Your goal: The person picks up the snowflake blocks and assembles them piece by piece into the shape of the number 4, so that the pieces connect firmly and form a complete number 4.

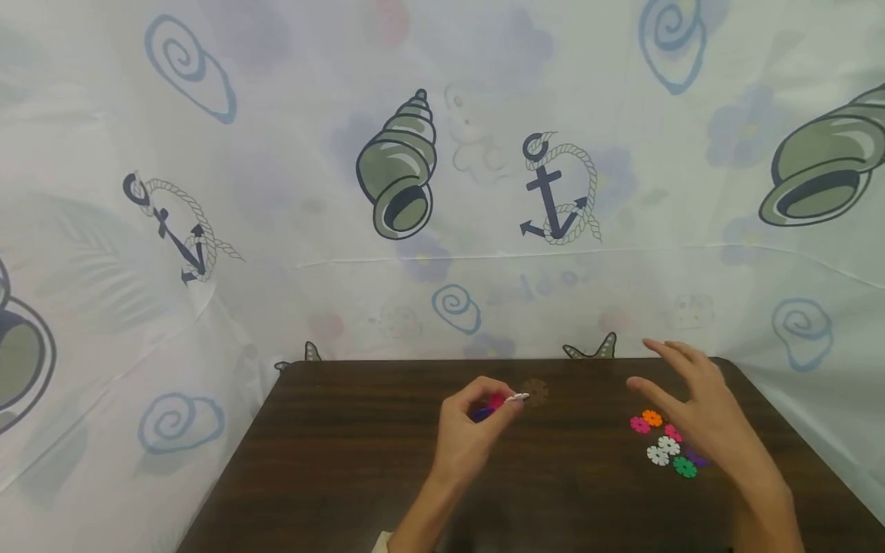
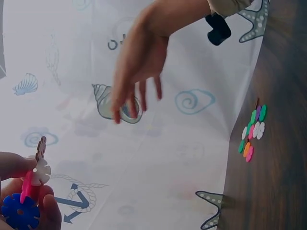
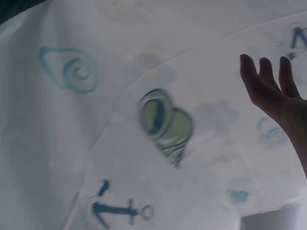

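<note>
My left hand (image 1: 465,430) pinches a small chain of joined flower-shaped plastic discs over the middle of the table. In the left wrist view the chain shows a blue disc (image 2: 20,212), a pink disc (image 2: 27,187) set edge-on, a white disc (image 2: 41,171) and a brown disc (image 2: 41,147) at the far end. My right hand (image 1: 712,418) is raised above the table at the right, fingers spread and holding nothing. Below and beside it lie loose discs, among them an orange one (image 1: 651,418), a green one (image 1: 684,466) and white ones (image 1: 657,455); the hand partly covers a purple one (image 1: 698,458).
The dark wood-grain table (image 1: 332,461) has rounded far corners. A pale curtain (image 1: 276,153) printed with shells and anchors hangs behind it and along both sides.
</note>
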`<state>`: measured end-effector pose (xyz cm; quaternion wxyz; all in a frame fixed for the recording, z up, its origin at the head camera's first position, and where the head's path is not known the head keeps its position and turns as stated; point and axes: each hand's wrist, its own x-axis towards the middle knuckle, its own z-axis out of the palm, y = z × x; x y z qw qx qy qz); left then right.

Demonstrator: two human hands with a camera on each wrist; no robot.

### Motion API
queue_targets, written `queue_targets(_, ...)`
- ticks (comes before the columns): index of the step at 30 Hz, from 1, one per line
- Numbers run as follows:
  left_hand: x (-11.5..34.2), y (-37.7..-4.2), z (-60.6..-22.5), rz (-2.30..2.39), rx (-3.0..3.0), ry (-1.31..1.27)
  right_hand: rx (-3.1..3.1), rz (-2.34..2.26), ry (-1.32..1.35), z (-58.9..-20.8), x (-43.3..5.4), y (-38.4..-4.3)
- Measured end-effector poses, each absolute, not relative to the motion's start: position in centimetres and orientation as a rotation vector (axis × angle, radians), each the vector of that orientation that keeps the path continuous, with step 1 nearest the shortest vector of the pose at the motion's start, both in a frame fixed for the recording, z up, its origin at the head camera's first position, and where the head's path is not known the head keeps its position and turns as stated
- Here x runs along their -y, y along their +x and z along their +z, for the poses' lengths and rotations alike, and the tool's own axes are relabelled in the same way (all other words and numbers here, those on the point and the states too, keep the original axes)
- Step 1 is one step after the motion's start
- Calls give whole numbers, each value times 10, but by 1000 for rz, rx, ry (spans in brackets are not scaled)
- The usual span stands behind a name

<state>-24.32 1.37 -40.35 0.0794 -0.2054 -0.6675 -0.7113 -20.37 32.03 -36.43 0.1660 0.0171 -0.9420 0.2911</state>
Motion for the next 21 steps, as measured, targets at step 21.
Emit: queue_targets(21, -14, -242, -402, -2121, 2019, -615, 3017, 660, -570, -451, -493, -210)
